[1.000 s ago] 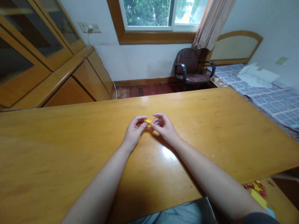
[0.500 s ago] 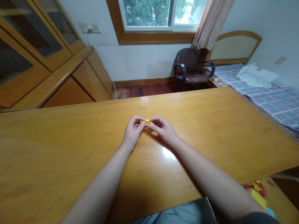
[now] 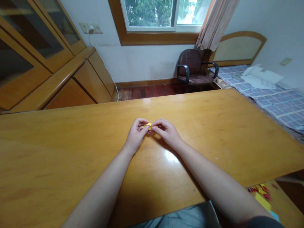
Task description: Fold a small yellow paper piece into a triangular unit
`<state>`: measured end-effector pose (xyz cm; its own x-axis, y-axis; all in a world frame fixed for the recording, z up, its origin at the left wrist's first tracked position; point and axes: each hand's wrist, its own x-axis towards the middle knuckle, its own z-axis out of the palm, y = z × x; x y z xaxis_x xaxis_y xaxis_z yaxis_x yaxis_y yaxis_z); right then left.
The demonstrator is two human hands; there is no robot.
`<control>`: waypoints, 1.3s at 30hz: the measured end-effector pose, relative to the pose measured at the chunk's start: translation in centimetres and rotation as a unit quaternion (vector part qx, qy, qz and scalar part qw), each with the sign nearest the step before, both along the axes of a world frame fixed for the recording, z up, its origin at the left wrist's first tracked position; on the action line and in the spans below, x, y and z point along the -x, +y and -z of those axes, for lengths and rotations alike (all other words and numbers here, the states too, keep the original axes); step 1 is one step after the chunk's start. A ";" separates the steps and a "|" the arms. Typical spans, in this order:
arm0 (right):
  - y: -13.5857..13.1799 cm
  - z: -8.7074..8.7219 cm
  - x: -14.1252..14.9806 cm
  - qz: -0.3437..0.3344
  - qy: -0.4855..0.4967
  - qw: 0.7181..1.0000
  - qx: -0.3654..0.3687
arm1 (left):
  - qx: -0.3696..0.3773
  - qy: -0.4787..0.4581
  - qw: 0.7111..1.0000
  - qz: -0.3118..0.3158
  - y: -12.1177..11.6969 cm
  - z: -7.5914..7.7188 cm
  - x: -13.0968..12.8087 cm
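A small piece of folded yellow paper (image 3: pixel 149 125) is held between my two hands, just above the table. My left hand (image 3: pixel 136 133) pinches its left side, thumb in front and fingers curled behind. From the other side, my right hand (image 3: pixel 169 133) grips the right end between thumb and forefinger. The fingers cover much of the paper, so its full shape is hidden.
The wooden table (image 3: pixel 71 148) spreads under both arms. Below its right edge, a lower surface holds small red and yellow pieces (image 3: pixel 262 191) and a yellow stack (image 3: pixel 262 201). A chair (image 3: pixel 191 68), a bed (image 3: pixel 268 98) and a cabinet (image 3: pixel 71 91) stand beyond.
The yellow paper has turned slightly between my fingers, and its visible part looks different. Both hands have shifted only a little; the arms stay in place.
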<state>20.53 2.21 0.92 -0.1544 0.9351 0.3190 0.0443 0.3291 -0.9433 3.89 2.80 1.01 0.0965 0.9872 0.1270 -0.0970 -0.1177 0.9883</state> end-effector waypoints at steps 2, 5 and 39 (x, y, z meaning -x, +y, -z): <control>0.0 0.0 0.0 0.007 -0.009 1.000 -0.003 | 0.002 -0.006 1.000 -0.001 0.0 0.0 0.0; 0.0 0.0 0.1 0.014 0.000 1.000 0.021 | -0.008 -0.002 1.000 -0.013 -0.1 -0.1 0.0; -0.2 -0.1 0.3 -0.040 0.074 0.992 0.094 | -0.147 0.132 0.980 -0.028 -0.3 -0.8 0.4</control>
<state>20.23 2.01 1.06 -0.1948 0.9668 0.1654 -0.1188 0.1441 -0.9824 3.47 2.47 1.80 0.1110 0.9164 0.3847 0.1715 -0.3989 0.9008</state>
